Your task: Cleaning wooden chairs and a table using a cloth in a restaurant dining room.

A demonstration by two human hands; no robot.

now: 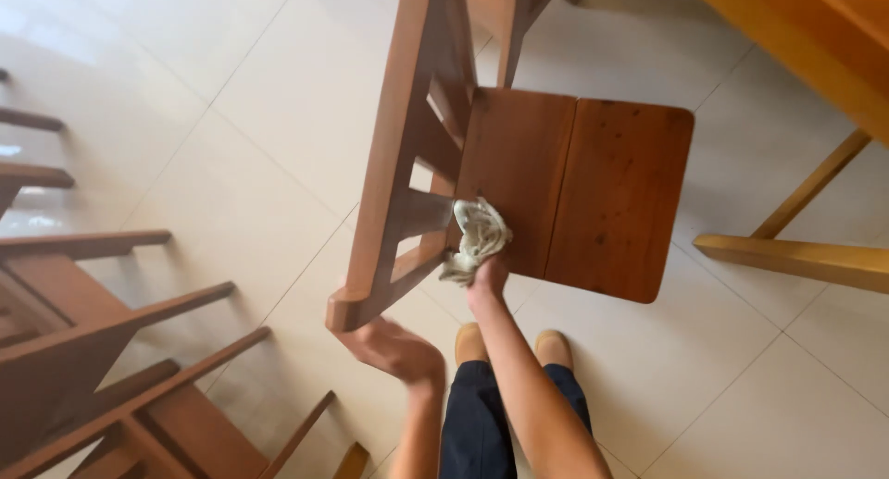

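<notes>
A person's right hand (488, 277) pinched a crumpled pale rag (475, 237) against the rear corner of a reddish-brown wooden chair's (574, 192) seat, while the left hand (394, 349), fingers spread, steadied the backrest (most of the seat apparently remained unwiped).

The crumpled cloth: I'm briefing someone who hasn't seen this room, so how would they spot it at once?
Start at the reddish-brown wooden chair standing on the pale tiled floor, with a yellow wooden table to its right. At the seat's near left corner, beside the backrest, the right hand presses a crumpled beige-grey cloth. It is the only soft, pale thing among hard wooden furniture.
</notes>
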